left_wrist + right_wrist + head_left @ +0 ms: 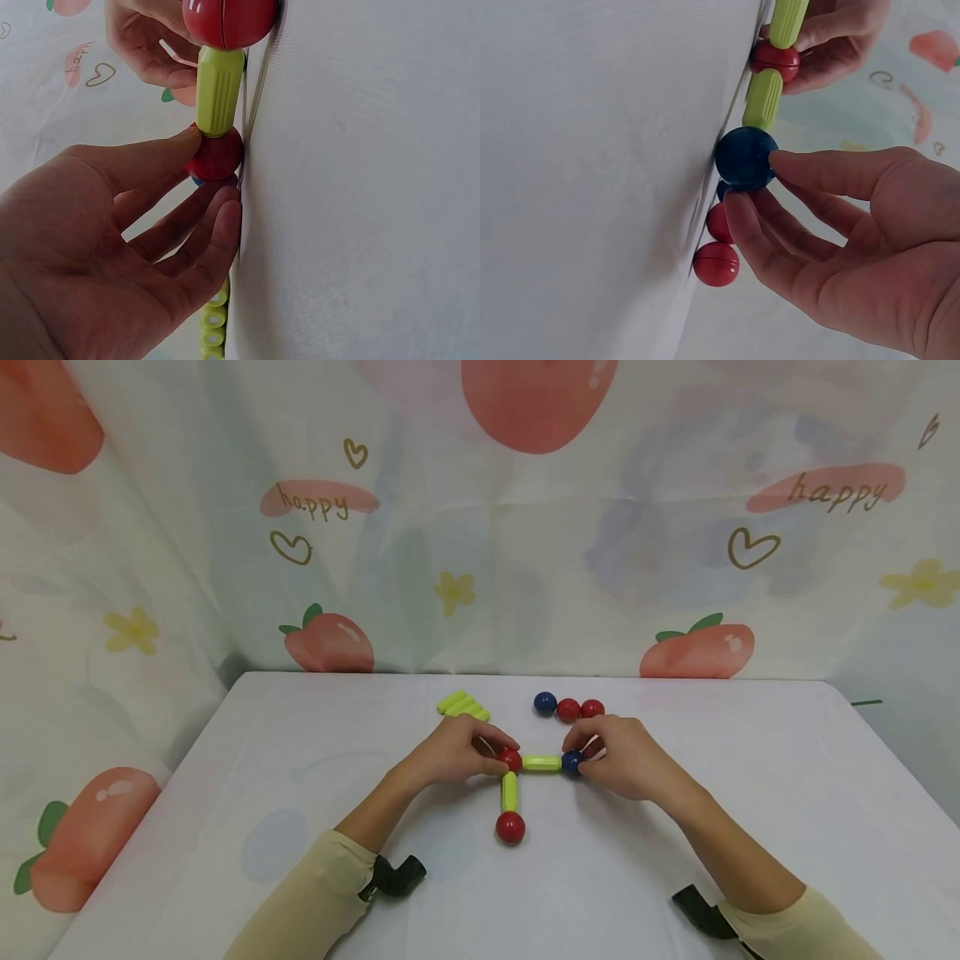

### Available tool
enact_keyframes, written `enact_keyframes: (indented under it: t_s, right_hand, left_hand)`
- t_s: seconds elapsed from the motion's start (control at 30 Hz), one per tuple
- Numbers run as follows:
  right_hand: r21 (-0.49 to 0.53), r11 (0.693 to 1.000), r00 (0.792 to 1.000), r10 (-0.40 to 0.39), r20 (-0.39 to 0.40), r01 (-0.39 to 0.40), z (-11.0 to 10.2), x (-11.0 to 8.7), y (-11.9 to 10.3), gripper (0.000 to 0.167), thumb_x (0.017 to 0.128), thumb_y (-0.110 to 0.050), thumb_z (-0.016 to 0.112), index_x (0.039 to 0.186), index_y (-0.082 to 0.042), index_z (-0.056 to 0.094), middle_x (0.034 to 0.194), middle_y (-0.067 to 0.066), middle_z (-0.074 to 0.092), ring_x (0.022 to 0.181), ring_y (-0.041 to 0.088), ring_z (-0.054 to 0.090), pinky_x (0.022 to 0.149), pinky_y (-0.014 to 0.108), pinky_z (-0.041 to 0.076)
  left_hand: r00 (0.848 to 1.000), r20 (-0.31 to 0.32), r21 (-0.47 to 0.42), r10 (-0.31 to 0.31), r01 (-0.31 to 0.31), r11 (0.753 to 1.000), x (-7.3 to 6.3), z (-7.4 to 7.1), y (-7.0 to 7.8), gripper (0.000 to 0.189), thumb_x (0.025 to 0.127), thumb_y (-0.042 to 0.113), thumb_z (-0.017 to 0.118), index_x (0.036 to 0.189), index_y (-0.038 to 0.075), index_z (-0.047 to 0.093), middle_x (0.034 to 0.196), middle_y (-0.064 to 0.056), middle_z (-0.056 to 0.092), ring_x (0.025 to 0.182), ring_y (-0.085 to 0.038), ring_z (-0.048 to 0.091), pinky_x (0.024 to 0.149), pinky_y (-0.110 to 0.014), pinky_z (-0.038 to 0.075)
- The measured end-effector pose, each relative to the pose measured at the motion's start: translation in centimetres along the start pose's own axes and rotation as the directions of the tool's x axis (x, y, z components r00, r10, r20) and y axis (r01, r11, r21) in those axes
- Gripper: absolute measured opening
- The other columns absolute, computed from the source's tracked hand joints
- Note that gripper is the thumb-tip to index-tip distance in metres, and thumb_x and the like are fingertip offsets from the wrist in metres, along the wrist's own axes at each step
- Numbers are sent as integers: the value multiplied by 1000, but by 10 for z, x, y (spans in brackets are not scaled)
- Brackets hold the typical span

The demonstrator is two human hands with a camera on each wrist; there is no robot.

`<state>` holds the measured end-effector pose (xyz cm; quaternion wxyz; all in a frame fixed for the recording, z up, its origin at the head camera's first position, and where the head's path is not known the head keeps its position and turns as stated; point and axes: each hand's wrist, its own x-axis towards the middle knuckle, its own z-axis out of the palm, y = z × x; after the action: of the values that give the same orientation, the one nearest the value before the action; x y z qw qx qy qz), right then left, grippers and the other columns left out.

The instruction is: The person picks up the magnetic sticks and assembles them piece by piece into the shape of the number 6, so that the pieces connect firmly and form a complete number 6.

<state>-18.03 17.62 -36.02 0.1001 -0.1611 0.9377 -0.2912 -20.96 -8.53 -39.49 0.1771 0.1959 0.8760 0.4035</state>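
Observation:
My left hand [463, 748] pinches a red ball [218, 154] between thumb and fingers. Two yellow-green rods meet at that ball, forming an L. One rod [509, 792] runs toward me and ends at another red ball [511, 828]. The other rod [542, 764] points right to a dark blue ball [746, 158], which my right hand [626, 758] holds with its thumb and fingertips. In the right wrist view, the blue ball sits right at the rod's end. The whole L lies on the white tabletop.
Behind my left hand lies a row of several yellow-green rods [462, 704]. A loose blue ball [545, 703] and two red balls [568, 710] stand in a line behind my right hand. A printed curtain [480, 543] hangs at the table's back edge [405, 674].

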Motion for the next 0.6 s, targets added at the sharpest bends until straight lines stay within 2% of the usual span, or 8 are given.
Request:
enact_keyframes:
  t_s: [0.43, 0.6]
  right_hand:
    - [5, 1000, 1000, 23, 8, -23, -1, 3, 5, 22, 85, -3, 76, 105, -11, 77, 102, 8, 73, 99, 26, 68, 80, 41, 59]
    - [13, 1000, 1000, 23, 10, -24, 0, 4, 5, 21, 85, -3, 77, 105, -11, 78, 101, 8, 73, 98, 26, 68, 80, 41, 59]
  left_hand:
    - [999, 13, 9, 29, -29, 1000, 2, -1, -1, 34, 90, 17, 83, 123, 17, 78, 102, 4, 75, 92, -13, 67, 74, -25, 57]
    - [999, 40, 29, 33, -35, 999, 1, -2, 1, 37, 91, 11, 81, 127, 15, 75, 105, 1, 74, 94, -15, 67, 76, -25, 58]
